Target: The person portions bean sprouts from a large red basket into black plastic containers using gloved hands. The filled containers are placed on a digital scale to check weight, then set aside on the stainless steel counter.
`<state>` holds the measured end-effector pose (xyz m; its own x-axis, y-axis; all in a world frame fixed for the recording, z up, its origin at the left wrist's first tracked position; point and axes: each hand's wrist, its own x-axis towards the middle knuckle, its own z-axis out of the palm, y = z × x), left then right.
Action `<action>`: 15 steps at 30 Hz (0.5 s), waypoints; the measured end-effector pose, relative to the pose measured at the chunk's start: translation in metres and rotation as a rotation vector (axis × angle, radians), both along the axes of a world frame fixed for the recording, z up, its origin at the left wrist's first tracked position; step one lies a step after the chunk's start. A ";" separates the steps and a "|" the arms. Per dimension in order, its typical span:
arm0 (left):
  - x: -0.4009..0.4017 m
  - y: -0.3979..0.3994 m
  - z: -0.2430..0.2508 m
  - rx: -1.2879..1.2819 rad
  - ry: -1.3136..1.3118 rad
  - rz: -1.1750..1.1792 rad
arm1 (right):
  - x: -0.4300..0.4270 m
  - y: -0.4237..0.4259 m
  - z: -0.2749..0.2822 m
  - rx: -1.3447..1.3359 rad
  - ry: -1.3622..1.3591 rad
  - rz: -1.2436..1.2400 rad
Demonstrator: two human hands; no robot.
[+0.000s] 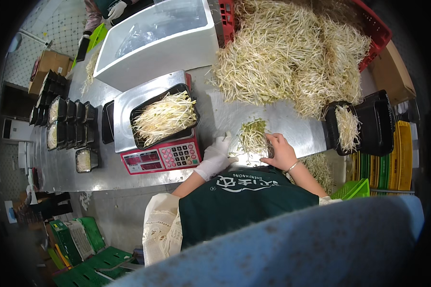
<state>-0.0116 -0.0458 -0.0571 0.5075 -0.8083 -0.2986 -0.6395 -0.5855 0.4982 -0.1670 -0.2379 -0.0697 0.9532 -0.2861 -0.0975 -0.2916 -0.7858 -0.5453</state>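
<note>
A small pile of bean sprouts with green heads lies on the metal table, between my two hands. My left hand, in a white glove, rests left of the pile with fingers spread and nothing in it. Bare and wearing a bracelet, my right hand curves against the pile's right edge, thumb and fingers apart. To the left, a black plastic tray filled with bean sprouts sits tilted on a red digital scale. Beyond my hands spreads a large heap of bean sprouts.
A white foam box holding clear plastic stands behind the scale. Filled black trays are stacked at left. Black trays, one with sprouts, sit at the right edge. A red crate backs the heap. Another person's gloved hand shows at top.
</note>
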 end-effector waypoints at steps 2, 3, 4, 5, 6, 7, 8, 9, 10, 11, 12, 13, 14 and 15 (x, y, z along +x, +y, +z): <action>-0.007 -0.007 -0.009 -0.125 -0.019 -0.052 | 0.003 0.014 0.001 -0.031 -0.005 0.034; -0.012 -0.016 -0.015 -0.138 -0.001 -0.077 | 0.005 0.021 -0.003 -0.066 -0.047 0.074; -0.016 -0.025 -0.022 -0.154 0.018 -0.101 | 0.009 0.027 -0.006 -0.067 -0.095 0.080; -0.019 -0.032 -0.027 -0.169 0.037 -0.124 | 0.012 0.031 -0.009 -0.067 -0.143 0.087; -0.020 -0.039 -0.023 -0.111 0.068 -0.134 | 0.013 0.031 -0.016 -0.048 -0.151 0.061; -0.021 -0.040 -0.019 -0.161 0.128 -0.124 | 0.015 0.030 -0.023 -0.028 -0.160 0.036; -0.022 -0.039 -0.014 -0.211 0.188 -0.113 | 0.016 0.027 -0.029 -0.009 -0.168 0.011; -0.022 -0.037 -0.009 -0.259 0.248 -0.100 | 0.018 0.024 -0.030 0.049 -0.248 -0.015; -0.022 -0.032 -0.012 -0.319 0.265 -0.065 | 0.020 0.020 -0.031 0.108 -0.328 -0.042; -0.023 -0.026 -0.024 -0.494 0.282 0.026 | 0.022 0.016 -0.033 0.166 -0.409 -0.069; -0.023 -0.019 -0.043 -0.667 0.294 0.118 | 0.025 0.011 -0.038 0.252 -0.513 -0.119; -0.022 -0.018 -0.045 -0.840 0.312 0.204 | 0.025 0.006 -0.034 0.282 -0.520 -0.157; -0.016 -0.013 -0.048 -0.808 0.105 0.202 | 0.023 0.001 -0.033 0.685 -0.431 -0.286; -0.012 -0.011 -0.044 -0.703 0.096 0.191 | 0.020 -0.003 -0.030 1.086 -0.326 -0.408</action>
